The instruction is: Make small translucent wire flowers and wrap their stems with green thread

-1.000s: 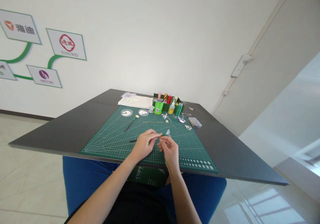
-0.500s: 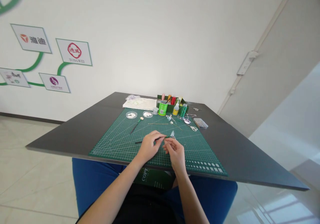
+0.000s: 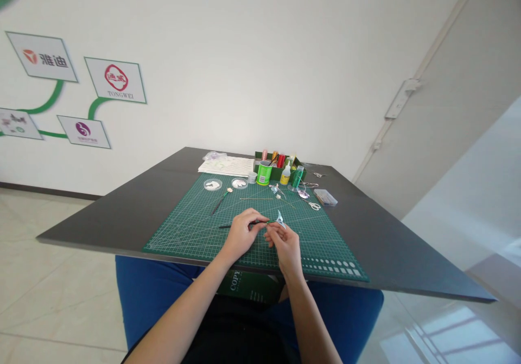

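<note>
My left hand (image 3: 244, 234) is closed around a thin dark stick (image 3: 225, 227), which points left past my fingers and lies low over the mat. At its right end, by my fingertips, a bit of green shows, with a pale blue petal-shaped piece (image 3: 280, 219) standing up beyond it. My right hand (image 3: 288, 246) is pinched shut just under that end; what its fingertips grip is too small to make out. Both hands are over a green cutting mat (image 3: 183, 234). Farther left lies a similar dark stick (image 3: 218, 205) with a pale flower (image 3: 230, 190) at its tip.
Two shallow dishes (image 3: 213, 185) hold small pieces. Behind them sit a white stack (image 3: 228, 165), a green can (image 3: 264, 174), a yellow-labelled bottle (image 3: 285, 176) and a box of thread spools (image 3: 280, 160). White-handled scissors (image 3: 313, 206) and a clear case (image 3: 325, 197) lie right.
The pale blue piece has turned and shows more fully above my right fingers. Both hands stay nearly in place, and the view has shifted slightly.
</note>
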Motion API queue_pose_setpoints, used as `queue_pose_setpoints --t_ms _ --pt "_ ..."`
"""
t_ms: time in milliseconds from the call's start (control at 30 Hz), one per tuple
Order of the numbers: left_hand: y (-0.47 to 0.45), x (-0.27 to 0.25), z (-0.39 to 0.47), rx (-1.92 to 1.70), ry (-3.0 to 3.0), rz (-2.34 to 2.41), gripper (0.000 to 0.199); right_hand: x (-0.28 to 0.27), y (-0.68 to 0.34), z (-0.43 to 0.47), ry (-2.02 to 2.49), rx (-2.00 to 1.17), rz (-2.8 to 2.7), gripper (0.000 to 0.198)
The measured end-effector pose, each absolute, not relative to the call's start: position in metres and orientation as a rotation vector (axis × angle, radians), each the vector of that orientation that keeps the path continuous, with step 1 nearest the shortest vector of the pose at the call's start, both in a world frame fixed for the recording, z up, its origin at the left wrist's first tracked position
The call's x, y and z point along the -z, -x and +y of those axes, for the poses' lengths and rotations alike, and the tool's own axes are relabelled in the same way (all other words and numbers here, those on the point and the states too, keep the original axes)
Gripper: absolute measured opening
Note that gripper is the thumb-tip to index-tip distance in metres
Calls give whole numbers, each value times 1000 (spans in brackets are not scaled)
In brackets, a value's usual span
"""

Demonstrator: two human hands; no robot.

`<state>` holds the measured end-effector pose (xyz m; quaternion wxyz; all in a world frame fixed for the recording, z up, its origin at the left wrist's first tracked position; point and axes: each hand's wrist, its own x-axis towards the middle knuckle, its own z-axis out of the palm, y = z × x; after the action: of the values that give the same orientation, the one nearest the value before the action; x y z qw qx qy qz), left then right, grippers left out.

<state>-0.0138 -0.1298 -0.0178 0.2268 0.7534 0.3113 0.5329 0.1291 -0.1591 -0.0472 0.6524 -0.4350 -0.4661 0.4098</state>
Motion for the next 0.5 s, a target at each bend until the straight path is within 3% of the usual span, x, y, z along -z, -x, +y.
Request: queue_pose_setpoints --t_ms 500 --pt "16 21 -126 -1497 -2137 898 10 40 -127 -166 945 -1038 -1064 39"
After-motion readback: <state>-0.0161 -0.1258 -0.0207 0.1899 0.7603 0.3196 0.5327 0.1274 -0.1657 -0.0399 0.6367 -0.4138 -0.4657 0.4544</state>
